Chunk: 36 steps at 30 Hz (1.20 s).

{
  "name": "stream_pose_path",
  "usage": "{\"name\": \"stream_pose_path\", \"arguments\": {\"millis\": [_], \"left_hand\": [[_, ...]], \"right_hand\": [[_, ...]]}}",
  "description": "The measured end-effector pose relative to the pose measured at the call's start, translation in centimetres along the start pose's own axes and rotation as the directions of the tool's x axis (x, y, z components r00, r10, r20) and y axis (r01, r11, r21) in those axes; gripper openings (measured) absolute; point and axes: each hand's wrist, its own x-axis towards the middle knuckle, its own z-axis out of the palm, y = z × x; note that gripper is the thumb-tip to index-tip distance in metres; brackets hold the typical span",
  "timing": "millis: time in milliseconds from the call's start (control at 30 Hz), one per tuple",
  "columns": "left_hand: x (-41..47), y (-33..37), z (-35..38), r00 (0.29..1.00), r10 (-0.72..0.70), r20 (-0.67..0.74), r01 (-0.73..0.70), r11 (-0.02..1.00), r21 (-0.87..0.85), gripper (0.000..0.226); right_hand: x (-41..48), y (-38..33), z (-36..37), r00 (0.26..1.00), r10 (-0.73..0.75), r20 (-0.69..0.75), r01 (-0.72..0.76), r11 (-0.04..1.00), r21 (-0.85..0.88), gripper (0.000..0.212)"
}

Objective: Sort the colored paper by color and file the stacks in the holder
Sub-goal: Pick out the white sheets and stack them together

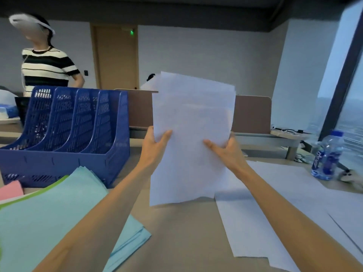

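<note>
A stack of white paper (192, 118) stands upright in the middle of the view, its bottom edge at the tabletop. My left hand (155, 146) grips its left edge, thumb on the front. My right hand (225, 150) grips its right edge the same way. The blue four-slot file holder (66, 134) stands to the left, and every slot I can see into holds nothing. Light blue sheets (49, 218) lie fanned at the lower left, with green paper (45, 190) and pink paper (10, 189) showing beside them. More white sheets (275, 209) lie flat at the right.
A water bottle (328, 156) stands at the table's right edge near a window. A person in a striped top (47, 67) stands behind the holder. A brown desk divider (253, 112) runs across the back of the table.
</note>
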Motion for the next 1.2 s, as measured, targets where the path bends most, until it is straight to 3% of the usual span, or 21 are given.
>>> {"name": "stream_pose_path", "arguments": {"millis": [100, 267, 367, 433, 533, 700, 833, 967, 1067, 1100, 1200], "left_hand": [[-1.6, -2.3, 0.6, 0.989, -0.136, 0.058, 0.131, 0.989, 0.071, 0.046], [-2.5, -2.9, 0.9, 0.989, -0.114, 0.09, 0.104, 0.989, 0.106, 0.039], [-4.5, -3.4, 0.8, 0.987, -0.112, 0.112, 0.088, 0.976, 0.201, 0.034], [-4.7, -2.5, 0.9, 0.996, -0.049, 0.071, 0.036, 0.984, 0.172, 0.022], [-3.6, -1.2, 1.7, 0.999, -0.009, 0.032, 0.005, 0.99, 0.138, 0.015], [-5.5, -3.9, 4.3, 0.951, -0.145, 0.274, 0.064, 0.956, 0.285, 0.045], [-5.5, -4.5, 6.5, 0.917, -0.309, 0.252, 0.249, 0.937, 0.245, 0.037], [-7.0, -3.8, 9.4, 0.766, -0.521, 0.378, 0.449, 0.853, 0.265, 0.015], [-8.5, -3.8, 12.1, 0.651, -0.606, 0.457, 0.536, 0.794, 0.289, 0.01], [-8.9, -4.0, 12.9, 0.637, -0.621, 0.456, 0.546, 0.781, 0.301, 0.014], [-9.0, -5.6, 15.1, 0.644, -0.655, 0.395, 0.606, 0.752, 0.259, 0.059]], "right_hand": [[-1.9, 1.3, -0.8, 1.0, 0.007, -0.027, -0.01, 0.993, -0.115, 0.062], [-2.7, 1.6, -0.6, 0.995, 0.035, -0.092, -0.04, 0.998, -0.054, 0.04], [-3.1, 1.8, -0.4, 0.996, 0.064, -0.07, -0.071, 0.991, -0.11, 0.031], [-2.8, 0.9, -0.5, 0.998, 0.049, -0.048, -0.055, 0.987, -0.154, 0.029], [-2.2, -0.7, -0.8, 0.992, 0.011, -0.126, -0.032, 0.986, -0.162, 0.029], [-4.2, 3.1, -1.8, 0.979, 0.153, -0.137, -0.191, 0.926, -0.326, 0.039], [-4.5, 3.3, -5.3, 0.949, 0.201, -0.243, -0.278, 0.899, -0.339, 0.033], [-4.6, 4.2, -10.6, 0.911, 0.302, -0.279, -0.402, 0.799, -0.447, 0.02], [-5.8, 5.2, -13.6, 0.88, 0.363, -0.307, -0.475, 0.682, -0.556, 0.03], [-6.3, 5.4, -14.4, 0.87, 0.379, -0.315, -0.493, 0.641, -0.588, 0.035], [-7.8, 6.1, -15.7, 0.818, 0.473, -0.328, -0.547, 0.46, -0.7, 0.046]]}}
